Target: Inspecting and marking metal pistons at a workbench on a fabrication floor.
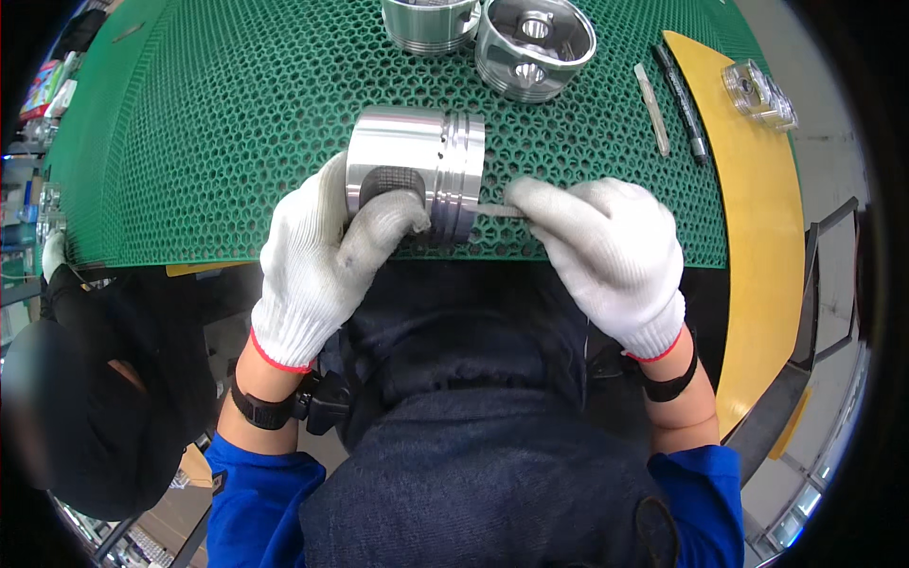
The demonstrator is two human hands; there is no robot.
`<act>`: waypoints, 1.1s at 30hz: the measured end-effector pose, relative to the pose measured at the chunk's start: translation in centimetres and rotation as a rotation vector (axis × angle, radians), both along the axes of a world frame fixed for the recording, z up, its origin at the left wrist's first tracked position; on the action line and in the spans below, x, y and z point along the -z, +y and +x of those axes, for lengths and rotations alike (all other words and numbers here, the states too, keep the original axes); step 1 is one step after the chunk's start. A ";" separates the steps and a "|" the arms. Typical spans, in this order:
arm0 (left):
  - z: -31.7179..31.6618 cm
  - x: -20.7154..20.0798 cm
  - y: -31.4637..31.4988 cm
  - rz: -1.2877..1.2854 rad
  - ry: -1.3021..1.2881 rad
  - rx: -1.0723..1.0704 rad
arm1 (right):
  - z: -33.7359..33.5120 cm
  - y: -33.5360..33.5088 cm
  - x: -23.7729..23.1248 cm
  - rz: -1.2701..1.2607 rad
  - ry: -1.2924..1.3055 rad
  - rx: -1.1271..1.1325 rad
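A shiny metal piston (393, 142) lies on its side near the mat's front edge, its ring grooves toward the right. My left hand (317, 256), in a white knit glove, is closed round it, with the thumb at the dark pin hole. In another white glove, my right hand (615, 251) pinches a thin, light-coloured stick (499, 211) between thumb and fingers. The stick's far tip meets the right edge of the piston by the grooves; whether it touches there I cannot tell. Beyond, two more pistons stand open side up: one (429, 26) cut off by the view, the other (530, 76) whole.
A green mat with a honeycomb pattern (237, 142) covers the table. Right of the pistons lie a pale flat stick (652, 111) and a black pen (680, 102). A yellow board (762, 256) edges the right side, with a metal part (760, 95) on it. A co-worker (114, 407) is at left.
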State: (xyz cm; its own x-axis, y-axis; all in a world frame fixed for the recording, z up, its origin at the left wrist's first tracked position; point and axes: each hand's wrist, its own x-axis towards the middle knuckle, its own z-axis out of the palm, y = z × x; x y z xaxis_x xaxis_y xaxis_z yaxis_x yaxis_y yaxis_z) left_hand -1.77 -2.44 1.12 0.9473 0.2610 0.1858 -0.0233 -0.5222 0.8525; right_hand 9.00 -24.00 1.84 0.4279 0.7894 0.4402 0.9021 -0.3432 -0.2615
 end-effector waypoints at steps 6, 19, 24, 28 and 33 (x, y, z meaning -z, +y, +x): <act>1.9 -0.2 0.0 -0.114 0.026 -0.087 | -0.5 0.1 1.2 -0.291 -0.186 0.000; 2.3 -2.7 16.5 1.116 0.246 -0.338 | 2.3 -4.7 1.9 -0.061 -0.075 0.316; 6.0 -4.4 4.8 0.942 -0.216 0.018 | 2.4 -4.7 3.0 -0.061 -0.144 0.322; 10.2 -4.3 -2.8 0.843 -0.328 0.302 | 2.0 -4.8 2.3 -0.062 -0.155 0.304; 9.8 -3.5 -3.2 0.443 -0.170 0.275 | 1.6 -5.8 2.2 0.017 -0.195 0.195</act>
State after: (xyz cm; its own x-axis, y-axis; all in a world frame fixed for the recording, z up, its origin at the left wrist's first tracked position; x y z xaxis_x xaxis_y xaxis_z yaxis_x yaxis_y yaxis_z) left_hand 8.01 -5.67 4.62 0.9167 -0.1304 0.3777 -0.3279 -0.7858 0.5244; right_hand 10.62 -29.79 -0.34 0.4767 0.6923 0.5417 0.8534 -0.5123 -0.0963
